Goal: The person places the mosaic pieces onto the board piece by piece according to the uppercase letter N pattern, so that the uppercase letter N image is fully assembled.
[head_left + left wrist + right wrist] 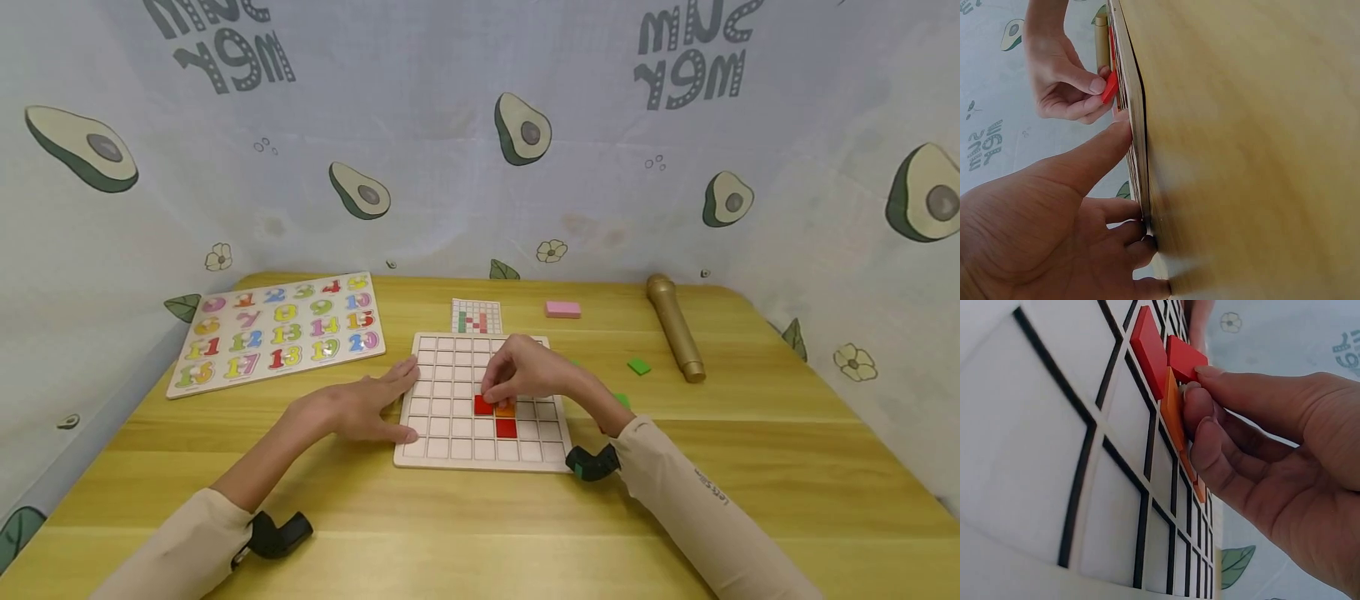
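Observation:
A white grid board (442, 451) lies on the wooden table. My left hand (369, 408) rests against its left edge with fingers spread, the thumb on the near left part. In my right hand (531, 368), thumb and fingers pinch a red square tile (1186, 360), which is tilted over a cell near the board's middle. Another red tile (506, 428) sits in a cell nearer to me. Beside the pinched tile is an orange tile (1174, 412), partly covered by my fingers in the head view; the right wrist view has more orange pieces beyond it.
Behind the board lies a small card (476, 305) with a coloured grid pattern. A pink block (562, 309), a green tile (639, 367) and a gold microphone-shaped object (675, 329) are to the right. A number puzzle board (177, 387) lies at the left.

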Action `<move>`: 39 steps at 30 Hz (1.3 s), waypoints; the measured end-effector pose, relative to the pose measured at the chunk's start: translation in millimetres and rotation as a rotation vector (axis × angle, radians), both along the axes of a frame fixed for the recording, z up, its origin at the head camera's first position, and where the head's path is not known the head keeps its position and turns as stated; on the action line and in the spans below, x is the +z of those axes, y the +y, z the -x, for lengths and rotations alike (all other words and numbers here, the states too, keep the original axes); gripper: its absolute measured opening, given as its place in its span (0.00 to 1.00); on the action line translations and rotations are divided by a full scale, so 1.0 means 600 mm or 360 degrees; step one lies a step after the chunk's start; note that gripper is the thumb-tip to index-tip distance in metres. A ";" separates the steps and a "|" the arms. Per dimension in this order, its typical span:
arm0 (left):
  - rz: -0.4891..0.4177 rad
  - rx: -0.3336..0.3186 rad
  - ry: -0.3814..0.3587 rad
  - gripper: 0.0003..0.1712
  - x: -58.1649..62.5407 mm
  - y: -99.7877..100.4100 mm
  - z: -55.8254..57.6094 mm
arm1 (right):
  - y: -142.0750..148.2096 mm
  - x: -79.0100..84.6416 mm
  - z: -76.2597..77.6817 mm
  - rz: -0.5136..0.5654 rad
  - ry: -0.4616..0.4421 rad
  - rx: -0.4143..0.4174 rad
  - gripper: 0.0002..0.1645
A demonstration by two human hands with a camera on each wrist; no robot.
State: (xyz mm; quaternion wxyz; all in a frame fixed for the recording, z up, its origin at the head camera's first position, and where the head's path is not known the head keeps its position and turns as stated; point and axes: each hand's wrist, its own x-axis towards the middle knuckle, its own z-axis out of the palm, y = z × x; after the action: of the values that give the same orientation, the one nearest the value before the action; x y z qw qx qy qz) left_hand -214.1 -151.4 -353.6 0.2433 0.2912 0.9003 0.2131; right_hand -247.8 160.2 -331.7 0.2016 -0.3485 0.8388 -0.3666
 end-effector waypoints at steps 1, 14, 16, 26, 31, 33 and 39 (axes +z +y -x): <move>-0.0002 0.0007 -0.0014 0.63 0.008 0.004 -0.004 | 0.000 0.000 -0.001 -0.0003 0.0004 0.0000 0.03; 0.0023 0.0026 -0.0036 0.59 0.034 0.014 -0.020 | -0.005 -0.003 -0.002 -0.0032 0.0135 0.0023 0.03; 0.0004 0.0010 -0.0036 0.61 0.027 0.009 -0.016 | -0.005 -0.005 0.000 -0.0042 0.0171 0.0029 0.03; -0.0012 0.0001 -0.0026 0.63 0.007 0.001 -0.002 | -0.006 -0.003 0.001 -0.0065 0.0207 0.0003 0.02; -0.0009 0.0001 -0.0011 0.65 -0.012 -0.004 0.009 | -0.005 -0.005 0.000 -0.0069 0.0201 -0.0001 0.02; -0.0007 -0.0005 -0.0006 0.65 -0.017 -0.005 0.012 | -0.004 -0.006 0.000 -0.0066 0.0211 0.0011 0.02; -0.0018 0.0004 -0.0036 0.63 0.018 0.007 -0.010 | 0.008 -0.010 0.008 0.0053 0.0172 0.0031 0.04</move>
State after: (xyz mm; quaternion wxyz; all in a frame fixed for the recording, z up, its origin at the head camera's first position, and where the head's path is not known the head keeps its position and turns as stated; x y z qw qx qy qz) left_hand -207.9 -147.2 -342.7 0.2514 0.2891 0.8967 0.2219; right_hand -252.7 164.8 -337.8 0.1537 -0.3794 0.8387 -0.3592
